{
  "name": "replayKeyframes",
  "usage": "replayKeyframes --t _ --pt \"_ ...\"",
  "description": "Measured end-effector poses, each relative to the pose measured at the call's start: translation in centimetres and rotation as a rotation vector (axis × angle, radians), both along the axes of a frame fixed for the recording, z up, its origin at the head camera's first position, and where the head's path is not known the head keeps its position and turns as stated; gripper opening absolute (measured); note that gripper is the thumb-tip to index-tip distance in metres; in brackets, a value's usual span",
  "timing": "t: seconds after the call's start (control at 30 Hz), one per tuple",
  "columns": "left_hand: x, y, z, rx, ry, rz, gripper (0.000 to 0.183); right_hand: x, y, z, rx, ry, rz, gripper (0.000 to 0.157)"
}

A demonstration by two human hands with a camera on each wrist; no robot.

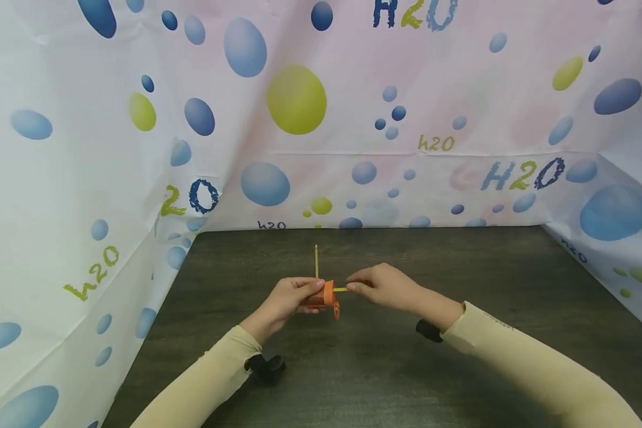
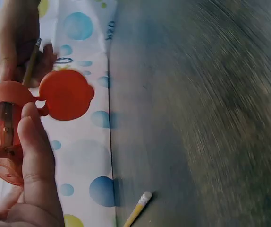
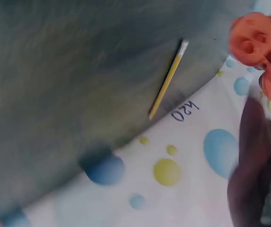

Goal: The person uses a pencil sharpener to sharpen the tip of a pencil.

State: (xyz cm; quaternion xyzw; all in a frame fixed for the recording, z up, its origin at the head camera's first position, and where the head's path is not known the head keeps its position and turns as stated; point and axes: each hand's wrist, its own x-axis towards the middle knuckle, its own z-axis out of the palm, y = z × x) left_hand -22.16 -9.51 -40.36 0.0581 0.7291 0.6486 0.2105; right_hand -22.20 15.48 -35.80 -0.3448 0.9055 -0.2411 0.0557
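Note:
My left hand (image 1: 290, 299) grips an orange pencil sharpener (image 1: 329, 293) with a see-through body; the thumb lies along its side in the left wrist view. The sharpener's round lid (image 2: 67, 95) is flipped open on its hinge, and dark bits show inside the body (image 2: 5, 127). A yellow pencil (image 1: 340, 289) stands with its tip end in the sharpener's hole, seen close in the right wrist view. My right hand (image 1: 387, 288) pinches this pencil between thumb and fingers. Its eraser end (image 3: 270, 213) points away from the sharpener.
A second yellow pencil (image 1: 316, 260) lies on the dark table (image 1: 460, 368) beyond the left hand, tip toward the back edge. White sheeting (image 1: 364, 119) with blue and green dots walls in the back and sides. A black wrist strap mount (image 1: 267, 367) sits at the left cuff.

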Motion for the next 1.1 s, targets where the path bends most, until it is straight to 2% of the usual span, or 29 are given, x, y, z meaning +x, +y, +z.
replayKeyframes --t 0.13,0.17,0.2,0.23,0.27,0.33,0.4,0.47,0.6,0.7,0.77,0.87,0.93,1.0,1.03,1.1 --pt "-0.1 -0.5 0.0 0.121 -0.152 -0.013 0.056 0.7 -0.5 -0.8 0.150 0.714 0.104 0.031" --pt "-0.1 -0.6 0.0 0.148 -0.186 -0.015 0.057 0.8 -0.5 -1.0 0.175 0.862 0.134 0.033" --pt "-0.1 -0.7 0.0 0.176 -0.216 -0.015 0.057 0.8 -0.5 -1.2 0.191 0.972 0.162 0.035" --pt "0.0 -0.7 -0.1 0.198 -0.243 -0.014 0.057 0.9 -0.5 -1.3 0.205 1.044 0.188 0.037" --pt "0.0 -0.8 -0.1 0.214 -0.268 -0.013 0.057 0.9 -0.5 -1.5 0.219 1.093 0.208 0.039" --pt "0.0 -0.8 -0.2 0.226 -0.295 -0.023 0.055 0.9 -0.5 -1.8 0.235 1.131 0.236 0.042" --pt "0.1 -0.8 -0.4 0.223 -0.285 -0.039 0.054 1.0 -0.5 -2.0 0.236 1.097 0.238 0.042" --pt "0.1 -0.8 -0.4 0.199 -0.240 -0.051 0.053 1.1 -0.6 -2.0 0.232 0.992 0.221 0.041" --pt "0.2 -0.8 -0.5 0.125 -0.080 -0.054 0.050 1.4 -1.0 -1.5 0.194 0.650 0.124 0.033" --pt "0.3 -0.7 -0.4 0.057 0.038 -0.042 0.050 1.2 -1.1 -1.0 0.117 0.409 0.063 0.022" --pt "0.3 -0.7 -0.3 0.004 0.105 -0.036 0.051 0.8 -1.0 -0.7 0.040 0.226 0.047 0.021" --pt "0.3 -0.7 -0.2 -0.056 0.171 -0.048 0.051 0.1 -0.7 -0.6 -0.055 -0.041 0.046 0.024" --pt "0.3 -0.6 -0.1 -0.084 0.184 -0.053 0.049 -0.3 -0.4 -0.5 -0.090 -0.181 0.041 0.026" --pt "0.3 -0.4 0.0 -0.084 0.170 -0.048 0.046 -0.5 -0.3 -0.3 -0.086 -0.234 0.044 0.027" --pt "0.2 -0.3 0.0 -0.083 0.154 -0.040 0.045 -0.5 -0.2 -0.2 -0.075 -0.230 0.045 0.028" --pt "0.1 -0.2 0.0 -0.056 0.095 -0.016 0.044 -0.4 -0.3 -0.1 -0.041 -0.151 0.038 0.030"
